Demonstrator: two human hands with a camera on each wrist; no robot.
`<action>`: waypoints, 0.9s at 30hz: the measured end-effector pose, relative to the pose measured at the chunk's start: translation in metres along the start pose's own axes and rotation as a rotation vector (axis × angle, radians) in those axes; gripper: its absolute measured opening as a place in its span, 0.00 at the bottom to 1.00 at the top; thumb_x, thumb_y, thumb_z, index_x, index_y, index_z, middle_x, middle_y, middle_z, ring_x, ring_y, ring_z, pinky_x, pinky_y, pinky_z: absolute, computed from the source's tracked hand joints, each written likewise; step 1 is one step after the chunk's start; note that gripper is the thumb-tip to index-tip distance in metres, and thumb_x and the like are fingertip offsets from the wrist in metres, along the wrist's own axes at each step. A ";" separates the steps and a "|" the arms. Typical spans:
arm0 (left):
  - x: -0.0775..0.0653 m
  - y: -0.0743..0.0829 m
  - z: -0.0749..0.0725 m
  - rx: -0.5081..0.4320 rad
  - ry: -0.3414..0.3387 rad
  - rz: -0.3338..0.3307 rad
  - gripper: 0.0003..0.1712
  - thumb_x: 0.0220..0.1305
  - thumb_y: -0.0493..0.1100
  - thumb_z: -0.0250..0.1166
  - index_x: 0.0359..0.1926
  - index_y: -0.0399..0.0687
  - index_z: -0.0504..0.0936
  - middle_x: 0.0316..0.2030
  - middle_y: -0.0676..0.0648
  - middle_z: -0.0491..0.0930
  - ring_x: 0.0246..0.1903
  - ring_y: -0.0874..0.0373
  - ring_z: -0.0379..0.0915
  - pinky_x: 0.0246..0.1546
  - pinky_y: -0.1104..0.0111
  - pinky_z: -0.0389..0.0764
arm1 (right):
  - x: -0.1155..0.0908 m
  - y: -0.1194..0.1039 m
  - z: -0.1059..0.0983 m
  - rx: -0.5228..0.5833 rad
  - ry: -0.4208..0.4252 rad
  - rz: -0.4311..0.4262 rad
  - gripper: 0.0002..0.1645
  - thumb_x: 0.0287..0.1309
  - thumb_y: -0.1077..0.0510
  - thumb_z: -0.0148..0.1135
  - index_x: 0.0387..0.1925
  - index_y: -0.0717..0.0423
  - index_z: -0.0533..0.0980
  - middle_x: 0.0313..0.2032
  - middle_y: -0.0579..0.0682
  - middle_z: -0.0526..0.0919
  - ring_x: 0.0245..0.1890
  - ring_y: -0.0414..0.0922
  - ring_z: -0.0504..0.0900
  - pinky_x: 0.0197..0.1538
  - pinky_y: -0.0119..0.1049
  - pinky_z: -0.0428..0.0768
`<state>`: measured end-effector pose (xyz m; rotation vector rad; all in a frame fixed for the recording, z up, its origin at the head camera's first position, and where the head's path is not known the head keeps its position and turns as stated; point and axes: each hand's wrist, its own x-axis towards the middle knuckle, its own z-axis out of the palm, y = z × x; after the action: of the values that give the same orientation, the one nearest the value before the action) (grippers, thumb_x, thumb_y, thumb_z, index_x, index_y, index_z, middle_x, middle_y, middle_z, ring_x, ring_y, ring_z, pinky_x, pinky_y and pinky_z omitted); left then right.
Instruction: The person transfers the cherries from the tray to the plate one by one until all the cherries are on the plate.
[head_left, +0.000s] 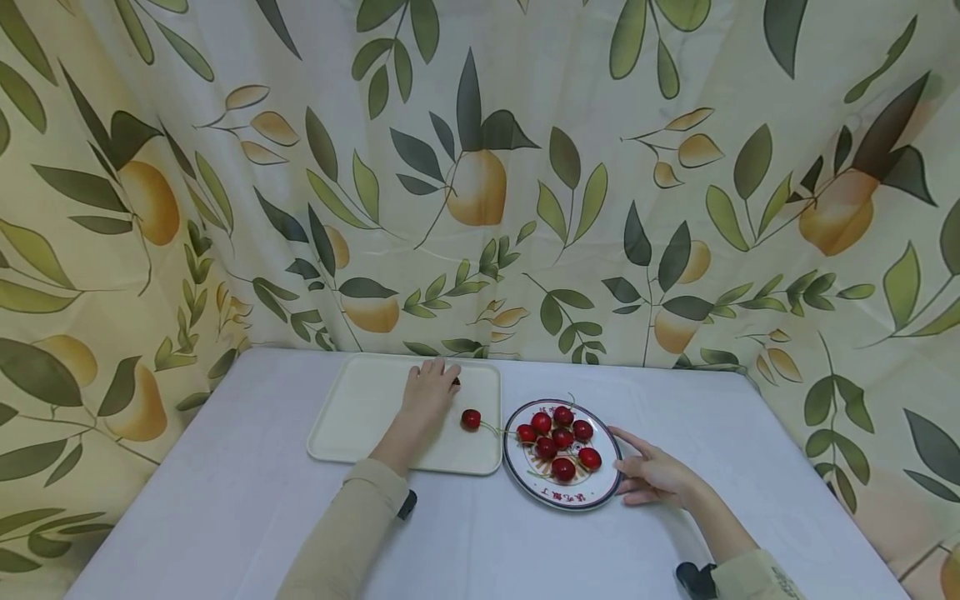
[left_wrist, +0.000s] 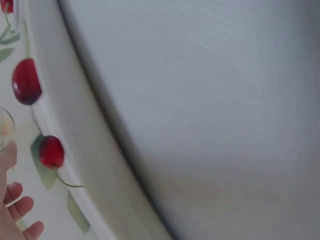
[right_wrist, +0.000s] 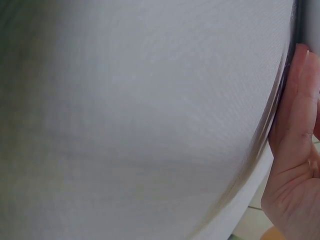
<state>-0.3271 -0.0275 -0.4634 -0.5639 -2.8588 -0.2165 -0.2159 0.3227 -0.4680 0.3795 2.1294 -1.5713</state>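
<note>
My left hand reaches over the far part of a cream rectangular tray, its fingertips beside a dark red cherry, mostly hidden. A second cherry lies on the tray to the right, its stem pointing toward the plate. In the left wrist view, the fingers stand apart from the two tray cherries, the nearer cherry with a curved stem. My right hand rests its extended fingers against the right rim of a round patterned plate. Several red cherries sit on that plate.
A white cloth covers the table under tray and plate. Behind it hangs a curtain printed with fruit and leaves. Tray and plate stand side by side, nearly meeting. The right wrist view is mostly filled by the white cloth.
</note>
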 end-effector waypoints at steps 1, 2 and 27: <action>0.000 -0.002 0.001 0.010 0.000 -0.017 0.15 0.64 0.49 0.54 0.50 0.53 0.71 0.48 0.45 0.68 0.49 0.49 0.62 0.50 0.55 0.63 | 0.000 0.000 0.000 0.000 0.000 0.000 0.40 0.62 0.62 0.51 0.70 0.46 0.46 0.28 0.55 0.74 0.24 0.45 0.80 0.32 0.39 0.80; -0.001 -0.004 0.002 0.019 -0.001 -0.030 0.16 0.64 0.49 0.55 0.51 0.53 0.71 0.48 0.45 0.68 0.49 0.49 0.62 0.50 0.55 0.63 | 0.000 0.000 0.000 0.000 0.000 0.000 0.40 0.62 0.62 0.51 0.70 0.46 0.46 0.28 0.55 0.74 0.24 0.45 0.80 0.32 0.39 0.80; -0.012 -0.019 0.018 0.064 -0.118 -0.166 0.20 0.67 0.49 0.50 0.58 0.52 0.68 0.52 0.42 0.65 0.52 0.47 0.59 0.52 0.53 0.62 | 0.002 0.002 -0.002 0.009 -0.016 -0.015 0.40 0.62 0.62 0.51 0.70 0.46 0.46 0.29 0.54 0.74 0.24 0.44 0.79 0.32 0.39 0.81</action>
<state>-0.3272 -0.0460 -0.4853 -0.3383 -3.0170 -0.1220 -0.2173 0.3250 -0.4706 0.3537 2.1192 -1.5872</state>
